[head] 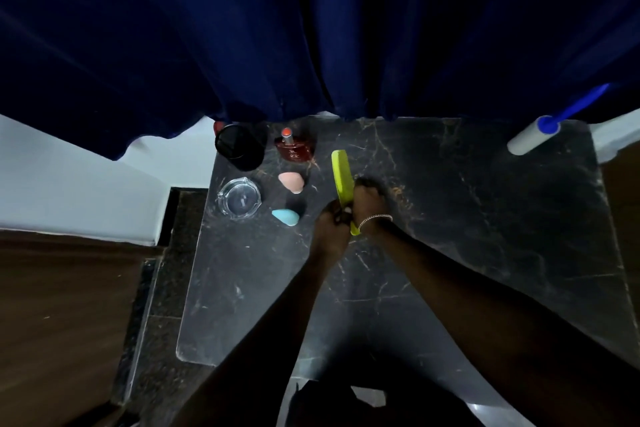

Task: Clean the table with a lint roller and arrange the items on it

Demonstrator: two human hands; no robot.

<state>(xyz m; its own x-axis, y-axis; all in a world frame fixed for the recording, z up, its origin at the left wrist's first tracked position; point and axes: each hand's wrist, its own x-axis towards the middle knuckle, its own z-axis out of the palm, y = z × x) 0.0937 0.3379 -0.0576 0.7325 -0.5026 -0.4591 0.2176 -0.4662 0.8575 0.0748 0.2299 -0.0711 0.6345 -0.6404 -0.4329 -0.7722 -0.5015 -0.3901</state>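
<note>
While both hands hold the yellow-green comb (pixel 341 170), a careless swing is the risk.
The left hand (pixel 332 220) pinches its near end and the right hand (pixel 367 199) curls round its middle; pushed toward ten o'clock, it could topple the perfume bottle (pixel 294 147). The lint roller (pixel 533 136) lies at the table's (pixel 450 253) two o'clock corner.

Yellow-green comb (pixel 341 170), pink sponge (pixel 291 182), blue sponge (pixel 286 217), red bottle (pixel 294 150), black gold-veined table (pixel 485 218), navy curtain (pixel 311 28)

Left grip (pixel 331 222) and right grip (pixel 367 198) both hold comb (pixel 340 168).
</note>
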